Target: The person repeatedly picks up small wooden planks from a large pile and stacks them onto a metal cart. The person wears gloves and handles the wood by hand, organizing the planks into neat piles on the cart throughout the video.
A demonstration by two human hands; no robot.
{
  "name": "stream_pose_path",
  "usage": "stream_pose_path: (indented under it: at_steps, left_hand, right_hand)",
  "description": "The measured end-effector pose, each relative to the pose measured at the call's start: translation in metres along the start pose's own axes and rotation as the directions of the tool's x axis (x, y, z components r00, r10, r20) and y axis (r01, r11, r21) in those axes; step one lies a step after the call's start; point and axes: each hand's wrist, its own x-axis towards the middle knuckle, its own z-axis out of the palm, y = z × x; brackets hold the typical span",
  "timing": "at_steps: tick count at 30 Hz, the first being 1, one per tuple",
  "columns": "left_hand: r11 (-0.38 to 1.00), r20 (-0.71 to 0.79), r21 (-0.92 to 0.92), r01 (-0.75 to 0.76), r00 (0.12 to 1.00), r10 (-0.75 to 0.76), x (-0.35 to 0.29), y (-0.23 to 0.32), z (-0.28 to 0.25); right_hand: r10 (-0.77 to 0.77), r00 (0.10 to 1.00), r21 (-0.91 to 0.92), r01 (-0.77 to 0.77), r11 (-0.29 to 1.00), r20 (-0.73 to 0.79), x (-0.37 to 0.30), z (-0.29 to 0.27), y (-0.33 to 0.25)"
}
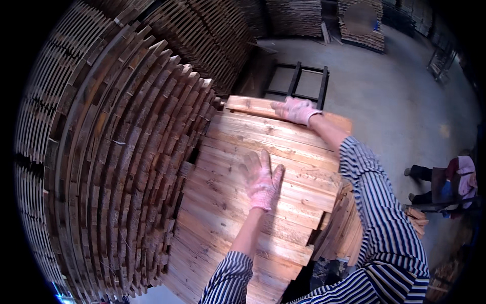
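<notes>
I look down on a stack of pale wooden boards point(238, 202) laid side by side as a flat top layer. My left hand point(260, 180), in a pink knitted glove, lies flat and spread on the middle boards. At the far end of the layer my right hand point(296, 110), gloved the same way, presses on the last board point(253, 106) with its fingers curled over it. Both forearms wear striped sleeves.
A tall stack of spaced dark boards point(116, 152) rises close on the left. More board piles point(304, 15) line the back. A black metal frame point(298, 81) stands on the concrete floor point(395, 101) beyond. Another person point(450, 185) crouches at the right.
</notes>
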Motion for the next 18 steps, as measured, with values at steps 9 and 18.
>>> stream_pose_path:
  at_steps: [9, 18]
  left_hand:
    - [1.0, 0.074, -0.004, -0.004, 0.997, 0.004, 0.003, -0.017, 0.0]
    - [0.971, 0.048, -0.165, -0.172, 0.982, 0.182, 0.0, 0.059, 0.001]
  right_hand:
    - [-0.043, 0.948, 0.06, 0.065, 0.996, -0.315, 0.033, 0.037, -0.029]
    - [0.179, 0.838, 0.036, -0.187, 0.982, -0.515, 0.008, 0.07, 0.023]
